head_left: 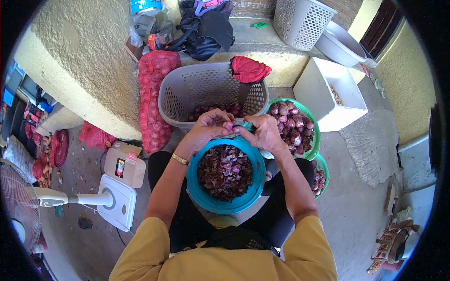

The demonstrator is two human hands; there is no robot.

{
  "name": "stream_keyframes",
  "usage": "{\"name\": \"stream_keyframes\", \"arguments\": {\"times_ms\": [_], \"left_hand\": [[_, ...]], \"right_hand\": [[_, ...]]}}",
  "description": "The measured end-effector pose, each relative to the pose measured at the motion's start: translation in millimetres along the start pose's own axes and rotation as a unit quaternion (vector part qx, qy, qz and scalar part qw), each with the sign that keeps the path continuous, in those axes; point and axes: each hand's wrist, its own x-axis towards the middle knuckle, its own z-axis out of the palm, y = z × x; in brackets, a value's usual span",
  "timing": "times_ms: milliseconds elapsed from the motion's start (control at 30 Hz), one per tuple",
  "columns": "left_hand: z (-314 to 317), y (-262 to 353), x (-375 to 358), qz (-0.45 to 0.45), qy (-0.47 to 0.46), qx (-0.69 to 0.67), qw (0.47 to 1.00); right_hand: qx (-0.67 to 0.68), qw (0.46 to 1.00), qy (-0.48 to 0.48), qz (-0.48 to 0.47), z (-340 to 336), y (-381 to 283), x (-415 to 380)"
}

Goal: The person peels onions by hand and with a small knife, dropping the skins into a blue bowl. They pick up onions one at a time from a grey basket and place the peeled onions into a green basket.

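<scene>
Pinched in the fingers of my left hand [209, 127] is a small purple-red onion [228, 126]. My right hand [266, 133] is closed around a small teal-green object [247, 125], right beside the onion; its working end is hidden. Both hands meet above the far rim of a blue basin [193, 188], which holds dark, dry onion skins [220, 180]. Behind them stands a grey perforated laundry basket [213, 75] with red onions [238, 110] at its bottom. To the right, unpeeled onions [293, 124] fill a green basket [315, 141].
A red mesh sack of onions [154, 103] leans at the left of the grey basket. A white foam box [347, 110] stands right. A second green basket [326, 174] sits near my right knee. A fan [21, 206] is at far left, and a black bag [208, 35] lies on the ledge.
</scene>
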Motion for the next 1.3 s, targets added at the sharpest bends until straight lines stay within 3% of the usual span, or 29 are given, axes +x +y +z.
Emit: {"name": "stream_keyframes", "arguments": {"times_ms": [67, 133, 333, 533, 667, 733, 1300], "left_hand": [[0.1, 0.9, -1.3, -0.007, 0.012, 0.015, 1.0], [-2.7, -2.0, -1.6, -0.005, 0.015, 0.025, 1.0], [1.7, 5.4, -1.2, -0.002, 0.047, -0.002, 0.999], [-1.3, 0.6, -1.2, 0.004, 0.039, 0.008, 0.999], [4.1, 4.4, -3.1, -0.041, 0.037, -0.057, 0.997], [-5.1, -2.0, -3.0, -0.042, 0.033, -0.044, 0.998], [-1.6, 5.0, -4.0, -0.069, 0.026, -0.005, 0.997]], "right_hand": [[0.005, 1.0, -0.011, -0.005, 0.8, -0.6, -0.4], [0.053, 0.997, 0.038, -0.039, 1.8, -4.6, 0.2], [0.0, 0.996, 0.024, -0.087, -2.8, -9.6, 0.6], [0.001, 1.0, 0.022, 0.014, -4.4, -4.0, 1.2], [-0.002, 1.0, 0.026, 0.007, -1.0, 1.3, 0.6], [0.008, 0.998, 0.051, -0.032, 0.3, 3.3, 1.0], [0.0, 1.0, 0.025, -0.013, 2.1, 2.5, 2.0]]}}
